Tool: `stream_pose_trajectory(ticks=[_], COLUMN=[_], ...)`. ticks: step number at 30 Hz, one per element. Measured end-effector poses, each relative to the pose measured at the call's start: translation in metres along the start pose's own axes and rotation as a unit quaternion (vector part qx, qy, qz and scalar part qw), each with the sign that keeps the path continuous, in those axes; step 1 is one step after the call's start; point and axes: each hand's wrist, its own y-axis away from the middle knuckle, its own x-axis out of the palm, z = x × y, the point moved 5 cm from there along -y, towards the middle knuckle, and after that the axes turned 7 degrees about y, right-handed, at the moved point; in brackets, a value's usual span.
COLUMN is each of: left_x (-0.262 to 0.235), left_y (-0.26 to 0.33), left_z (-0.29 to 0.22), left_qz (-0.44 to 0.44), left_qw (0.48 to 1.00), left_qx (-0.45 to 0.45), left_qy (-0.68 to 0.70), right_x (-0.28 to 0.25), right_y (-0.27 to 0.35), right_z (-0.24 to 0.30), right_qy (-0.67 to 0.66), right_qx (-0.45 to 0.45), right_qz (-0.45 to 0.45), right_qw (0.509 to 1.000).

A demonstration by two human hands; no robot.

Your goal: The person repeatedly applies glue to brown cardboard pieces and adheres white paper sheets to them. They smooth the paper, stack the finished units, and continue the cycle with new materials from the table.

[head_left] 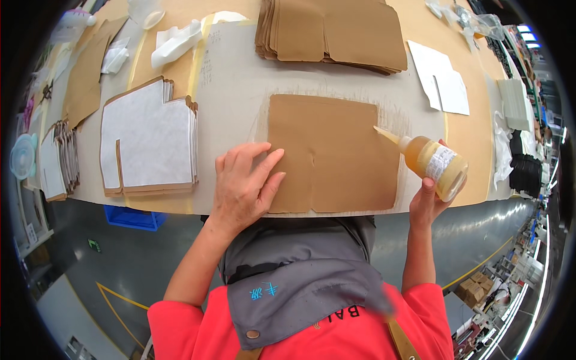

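A flat brown panel (336, 171), which looks like leather, lies at the table's near edge in front of me. It has a small slit near its middle. At its left edge hovers or rests my left hand (241, 185), fingers apart and holding nothing; fingertip contact cannot be made out for certain. My right hand (427, 203) grips a clear squeeze bottle (433, 165) of amber liquid with a pale label. The bottle is tilted, and its long pointed nozzle (387, 135) reaches the panel's upper right edge. Part of the right hand's fingers is hidden behind the bottle.
Beyond the panel stands a stack of brown pieces (336, 30). On the left is a stack of white-faced pieces (147, 141), with another small stack (60, 159) farther left. A white notched piece (441, 78) lies at right. Smears mark the grey table sheet (234, 78).
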Motion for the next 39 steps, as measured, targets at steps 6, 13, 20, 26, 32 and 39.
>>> stream_pose_trajectory(ticks=[6, 13, 20, 26, 32, 39], left_x=[0.000, 0.000, 0.001, 0.000, 0.000, 0.002], left_y=[0.000, -0.002, -0.002, -0.002, -0.002, -0.001], left_z=[-0.002, -0.003, -0.003, -0.003, -0.004, -0.004], left_qz=[0.004, 0.001, 0.002, -0.005, -0.016, -0.023], left_qw=[1.000, 1.000, 1.000, 1.000, 1.000, 0.999], left_qx=[0.001, -0.002, -0.004, 0.004, 0.015, 0.024], left_qy=[-0.010, -0.008, -0.011, -0.011, -0.015, -0.015], right_x=[-0.009, -0.029, -0.045, -0.057, -0.074, -0.089], right_y=[0.014, 0.017, 0.015, 0.027, 0.046, 0.075], right_z=[0.003, 0.003, -0.002, 0.000, 0.008, 0.018], right_qy=[0.021, 0.043, 0.038, 0.021, 0.017, 0.040], right_qx=[-0.026, -0.022, 0.002, 0.008, 0.022, 0.040], right_qz=[0.007, -0.015, -0.053, -0.059, -0.057, -0.057], right_qw=[0.999, 0.999, 0.998, 0.998, 0.998, 0.997])
